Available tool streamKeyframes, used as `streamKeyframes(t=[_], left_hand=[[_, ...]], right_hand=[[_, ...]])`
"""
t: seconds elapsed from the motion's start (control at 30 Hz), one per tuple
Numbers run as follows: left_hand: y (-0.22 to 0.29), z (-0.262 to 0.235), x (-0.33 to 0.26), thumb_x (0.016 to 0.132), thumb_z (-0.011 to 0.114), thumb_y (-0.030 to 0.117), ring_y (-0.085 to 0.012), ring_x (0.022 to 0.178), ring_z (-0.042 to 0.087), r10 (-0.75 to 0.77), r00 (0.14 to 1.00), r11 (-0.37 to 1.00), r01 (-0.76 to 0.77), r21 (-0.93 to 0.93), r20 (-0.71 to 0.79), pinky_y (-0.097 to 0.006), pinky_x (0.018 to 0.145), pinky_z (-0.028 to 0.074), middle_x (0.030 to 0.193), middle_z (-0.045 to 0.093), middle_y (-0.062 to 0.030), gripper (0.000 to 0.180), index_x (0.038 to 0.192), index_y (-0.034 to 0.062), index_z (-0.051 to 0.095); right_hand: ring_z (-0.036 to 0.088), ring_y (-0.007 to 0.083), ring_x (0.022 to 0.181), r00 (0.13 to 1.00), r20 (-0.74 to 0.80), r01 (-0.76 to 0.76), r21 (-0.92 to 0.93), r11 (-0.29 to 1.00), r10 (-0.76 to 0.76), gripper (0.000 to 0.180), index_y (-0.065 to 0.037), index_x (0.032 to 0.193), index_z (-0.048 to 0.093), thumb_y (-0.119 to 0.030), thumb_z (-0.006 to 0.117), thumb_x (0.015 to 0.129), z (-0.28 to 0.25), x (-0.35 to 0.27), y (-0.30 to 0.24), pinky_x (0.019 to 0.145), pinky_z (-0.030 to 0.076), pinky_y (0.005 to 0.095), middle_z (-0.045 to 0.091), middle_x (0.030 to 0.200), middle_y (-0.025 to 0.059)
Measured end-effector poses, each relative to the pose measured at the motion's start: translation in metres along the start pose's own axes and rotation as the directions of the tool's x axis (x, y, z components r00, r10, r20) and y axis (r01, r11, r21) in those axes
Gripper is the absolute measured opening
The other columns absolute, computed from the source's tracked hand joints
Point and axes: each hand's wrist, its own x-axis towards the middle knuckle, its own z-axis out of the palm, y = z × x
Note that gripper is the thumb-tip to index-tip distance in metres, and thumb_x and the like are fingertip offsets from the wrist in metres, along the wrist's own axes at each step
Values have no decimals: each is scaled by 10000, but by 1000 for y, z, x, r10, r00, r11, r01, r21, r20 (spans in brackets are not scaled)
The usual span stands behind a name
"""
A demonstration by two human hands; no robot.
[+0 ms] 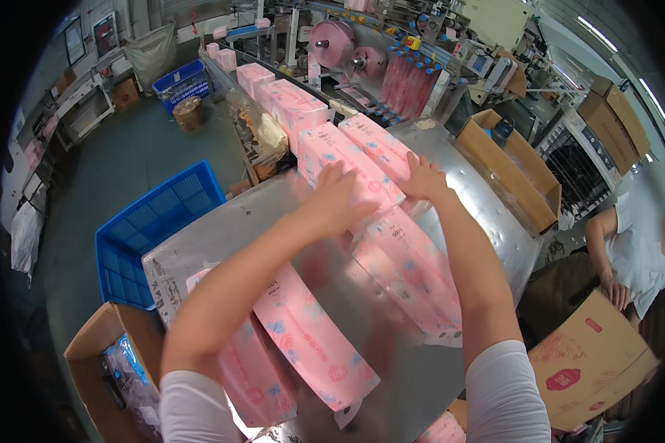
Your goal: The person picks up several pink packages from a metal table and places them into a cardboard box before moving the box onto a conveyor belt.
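Metal table (225, 223) | forearms (247, 284) outstretched | left hand (338, 198) spread on pink pack (331, 145) | right hand (425, 179) spread against second pack (371, 142)

The left forearm (251, 273) and right forearm (480, 258) are stretched forward, slanted inward from short white sleeves (506, 395), with the left hand (340, 201) held palm down, fingers spread, and the right hand (425, 179) placed slightly farther forward, fingers pointed up-left.

Pink floral packs (356, 164) lie side by side.

Glossy packs (314, 340), shiny metal table (484, 210)
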Motion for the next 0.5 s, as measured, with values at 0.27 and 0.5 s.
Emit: streamKeyframes(t=[0.27, 0.5], left_hand=[[6, 44, 77, 799, 533, 504, -337, 1357, 202, -174, 984, 978, 170, 123, 21, -590, 995, 309, 1446, 289, -118, 523, 1198, 168, 573], [1, 26, -28, 837, 514, 346, -336, 1276, 332, 42, 999, 979, -40, 198, -9, -475, 926, 440, 1324, 429, -136, 312, 891, 93, 687]], right_hand=[[475, 363, 1139, 987, 146, -44, -121, 992, 62, 887, -232, 1446, 171, -388, 621, 697, -7, -29, 33, 927, 395, 452, 439, 1263, 216], [547, 373, 1032, 963, 248, -102, -20, 995, 104, 926, -248, 1453, 150, -370, 644, 679, -20, -135, 107, 862, 448, 436, 520, 1145, 246]])
